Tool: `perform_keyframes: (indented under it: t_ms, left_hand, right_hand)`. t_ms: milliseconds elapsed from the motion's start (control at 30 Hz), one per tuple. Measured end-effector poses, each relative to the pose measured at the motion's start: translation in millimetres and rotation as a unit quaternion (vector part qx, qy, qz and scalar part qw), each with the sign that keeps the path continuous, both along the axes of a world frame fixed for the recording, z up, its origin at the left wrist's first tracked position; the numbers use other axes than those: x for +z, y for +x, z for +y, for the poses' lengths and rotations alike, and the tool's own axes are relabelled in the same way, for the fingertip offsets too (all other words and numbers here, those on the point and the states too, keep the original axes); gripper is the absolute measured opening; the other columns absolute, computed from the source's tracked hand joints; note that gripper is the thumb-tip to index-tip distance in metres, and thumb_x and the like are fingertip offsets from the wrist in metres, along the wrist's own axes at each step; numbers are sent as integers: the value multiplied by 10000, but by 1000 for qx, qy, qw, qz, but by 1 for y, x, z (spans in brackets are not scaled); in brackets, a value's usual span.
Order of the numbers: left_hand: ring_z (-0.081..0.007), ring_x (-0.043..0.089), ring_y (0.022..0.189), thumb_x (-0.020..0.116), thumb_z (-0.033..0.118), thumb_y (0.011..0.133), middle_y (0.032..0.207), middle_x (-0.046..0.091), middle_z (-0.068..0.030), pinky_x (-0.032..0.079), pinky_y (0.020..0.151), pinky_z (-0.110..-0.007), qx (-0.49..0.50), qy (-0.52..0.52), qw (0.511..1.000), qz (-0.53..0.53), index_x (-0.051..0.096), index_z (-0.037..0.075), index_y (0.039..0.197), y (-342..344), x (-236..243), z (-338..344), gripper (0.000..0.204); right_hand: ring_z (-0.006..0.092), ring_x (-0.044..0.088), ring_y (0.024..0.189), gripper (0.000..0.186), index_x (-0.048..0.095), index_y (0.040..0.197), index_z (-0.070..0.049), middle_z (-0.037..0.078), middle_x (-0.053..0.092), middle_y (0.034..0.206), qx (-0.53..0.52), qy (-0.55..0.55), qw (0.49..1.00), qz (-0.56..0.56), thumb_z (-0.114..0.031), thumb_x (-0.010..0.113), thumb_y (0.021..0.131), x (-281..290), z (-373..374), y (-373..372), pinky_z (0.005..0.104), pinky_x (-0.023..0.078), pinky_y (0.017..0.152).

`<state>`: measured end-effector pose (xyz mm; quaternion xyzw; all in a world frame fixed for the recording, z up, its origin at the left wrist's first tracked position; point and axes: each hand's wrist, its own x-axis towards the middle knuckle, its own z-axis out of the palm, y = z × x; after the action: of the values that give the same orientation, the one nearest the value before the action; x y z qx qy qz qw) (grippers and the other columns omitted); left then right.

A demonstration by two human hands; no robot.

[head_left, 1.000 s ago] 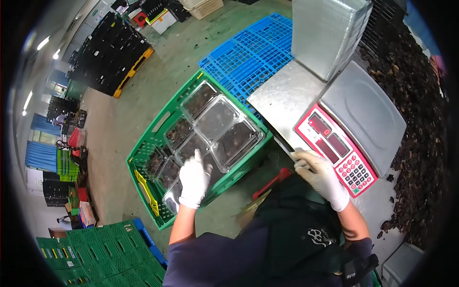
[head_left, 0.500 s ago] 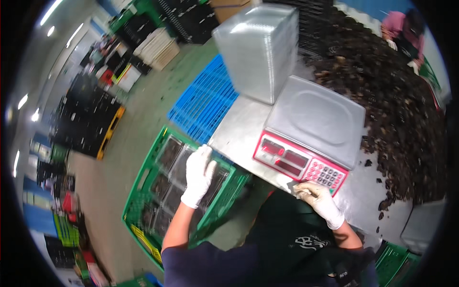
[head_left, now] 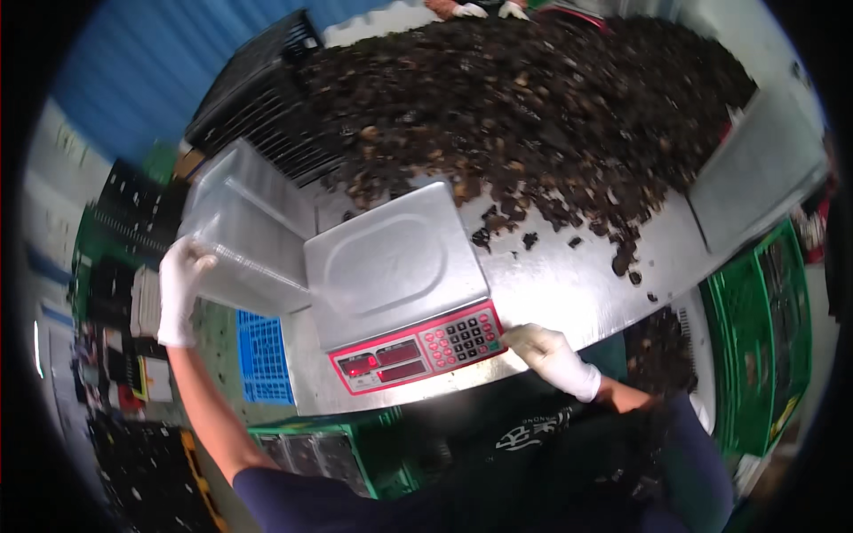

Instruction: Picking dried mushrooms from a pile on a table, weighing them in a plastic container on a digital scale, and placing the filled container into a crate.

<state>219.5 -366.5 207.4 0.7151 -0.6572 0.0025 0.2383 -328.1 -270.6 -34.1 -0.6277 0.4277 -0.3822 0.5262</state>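
My left hand point(head_left: 182, 289), in a white glove, has its fingers curled at the near left end of a nested stack of clear plastic boxes point(head_left: 244, 235). The stack lies tilted beside a red-framed digital scale point(head_left: 391, 266), whose metal pan carries nothing. Just past the right end of the scale's keypad point(head_left: 462, 342), my gloved right hand point(head_left: 551, 360) hovers near the table edge with its fingers pressed together. What those fingers hold, if anything, I cannot make out.
Dark, mushroom-like pieces point(head_left: 515, 107) heap over the far metal table point(head_left: 569, 293), with stray bits nearer. Black crates point(head_left: 262, 98) stand at far left. Green crates flank the table: one below point(head_left: 378, 457), one at right point(head_left: 764, 338). Another person's gloved hands point(head_left: 489, 10) show beyond the heap.
My left hand has gone from above the green crate of filled clear boxes to the stack of clear boxes. My right hand stays near the scale's keypad. The view has swung right.
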Motion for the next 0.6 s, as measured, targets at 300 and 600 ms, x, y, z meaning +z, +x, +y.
perform_keyframes:
  t_ms: [300, 600]
  left_hand:
    - [-198, 591, 840, 726, -85, 789, 922, 629, -68, 494, 809, -303, -35, -251, 964, -86, 611, -19, 1004, -150, 10, 25, 253]
    - [-328, 620, 969, 753, 32, 759, 1003, 641, -124, 491, 826, -425, -99, 23, 985, -137, 627, 72, 1011, -277, -148, 68, 284]
  right_hand:
    - [278, 508, 1266, 506, 619, 1255, -129, 89, 562, 1266, -199, -248, 876, 363, -66, 677, 756, -57, -9, -74, 434, 361, 1040]
    - [327, 463, 1307, 546, 592, 1296, -93, 131, 534, 1313, -265, -235, 848, 395, -172, 703, 767, -32, -14, -123, 463, 353, 1060]
